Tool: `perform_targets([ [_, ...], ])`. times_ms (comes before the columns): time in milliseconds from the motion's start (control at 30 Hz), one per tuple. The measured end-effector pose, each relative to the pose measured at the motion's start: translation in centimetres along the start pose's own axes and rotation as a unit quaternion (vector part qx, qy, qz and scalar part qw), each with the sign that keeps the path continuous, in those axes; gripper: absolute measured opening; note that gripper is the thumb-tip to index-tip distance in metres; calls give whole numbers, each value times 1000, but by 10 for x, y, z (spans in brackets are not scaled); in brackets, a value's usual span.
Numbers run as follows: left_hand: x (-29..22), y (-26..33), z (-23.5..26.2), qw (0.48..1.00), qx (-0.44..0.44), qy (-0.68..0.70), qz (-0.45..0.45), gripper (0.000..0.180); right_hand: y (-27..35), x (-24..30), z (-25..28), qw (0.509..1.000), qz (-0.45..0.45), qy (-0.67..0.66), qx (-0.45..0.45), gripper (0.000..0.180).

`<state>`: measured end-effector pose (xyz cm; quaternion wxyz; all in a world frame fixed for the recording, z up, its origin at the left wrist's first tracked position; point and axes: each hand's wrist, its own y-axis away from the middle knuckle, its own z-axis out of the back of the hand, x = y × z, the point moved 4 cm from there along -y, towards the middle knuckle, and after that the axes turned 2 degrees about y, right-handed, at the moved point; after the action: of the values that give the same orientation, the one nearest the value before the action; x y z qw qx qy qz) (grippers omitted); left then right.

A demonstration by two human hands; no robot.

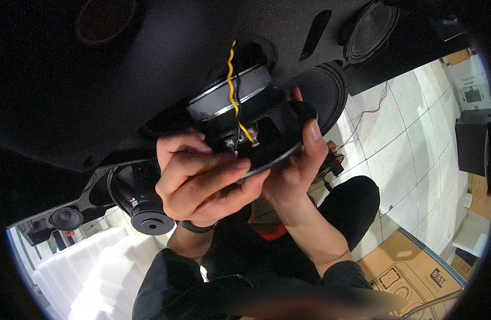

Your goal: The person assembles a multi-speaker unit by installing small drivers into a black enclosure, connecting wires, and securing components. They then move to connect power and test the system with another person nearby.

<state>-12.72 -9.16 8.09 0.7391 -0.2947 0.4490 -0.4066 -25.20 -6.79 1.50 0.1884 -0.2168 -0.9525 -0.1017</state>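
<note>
A black loudspeaker driver (280, 114) is tilted in front of me, its grey magnet (229, 96) facing up and away. Both of my hands support it. My left hand (200, 178) is closed on the near left of its frame, fingers curled close to the metal terminals. My right hand (301, 165) grips the right side of the rim, thumb up along the edge. A twisted yellow and black wire (232, 88) runs from the terminals up across the magnet. Whether my left fingertips pinch the black strand cannot be made out.
Above and behind is a large dark speaker cabinet (288, 40) with a big cone (331, 96) at the right. Another driver (152, 220) stands at lower left beside white wrapped stacks (91, 277). A cardboard box (411, 266) lies on the tiled floor (416, 138).
</note>
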Motion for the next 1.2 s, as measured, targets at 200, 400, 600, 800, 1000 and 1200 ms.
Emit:
perform_targets([
  [200,15,13,16,986,-134,-75,67,22,-12,9,-25,930,115,348,-21,111],
  [400,7,32,18,960,-125,-11,250,31,-13,31,-32,802,218,556,-9,105],
  [600,10,52,21,959,-116,-16,260,34,-66,122,44,718,365,592,-32,61],
  [800,16,61,23,945,-113,4,308,33,-167,201,108,904,177,386,-53,52],
  [1000,-28,38,17,976,-159,-59,138,31,-191,207,118,933,123,332,67,43],
  [1200,-78,-35,-81,990,117,64,34,37,-193,203,126,949,97,277,114,44],
])
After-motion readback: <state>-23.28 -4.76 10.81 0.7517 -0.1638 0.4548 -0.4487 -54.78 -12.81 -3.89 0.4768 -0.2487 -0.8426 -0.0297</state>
